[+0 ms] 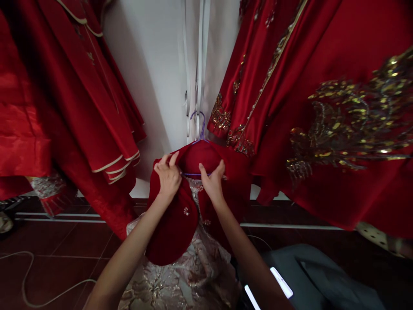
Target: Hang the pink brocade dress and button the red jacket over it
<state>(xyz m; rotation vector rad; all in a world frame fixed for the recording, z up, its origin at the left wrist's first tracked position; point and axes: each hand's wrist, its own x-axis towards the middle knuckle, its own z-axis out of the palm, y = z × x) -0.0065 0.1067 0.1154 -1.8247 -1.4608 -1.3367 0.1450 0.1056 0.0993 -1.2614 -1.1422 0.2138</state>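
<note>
A short red jacket [172, 241] with small sparkling ornaments hangs by a purple hanger [202, 129] over a pale, shiny embroidered dress [180, 280]. At the left side of its neckline, my left hand [169, 176] is closed on the red fabric with bent fingers; its thumb is mostly hidden. On the opposite side of the neck opening is my right hand [212, 181], thumb and fingers apart, touching the jacket's edge. The hanger's lower bar shows between both hands.
Red garments [106, 129] with cream trim hang at left, and red garments [322, 193] with gold sequins at right. White straps [200, 56] run down the pale wall [145, 64]. Below are a white cable [24, 280], a grey-blue cushioned object [322, 275] and a lit phone-like object [282, 282].
</note>
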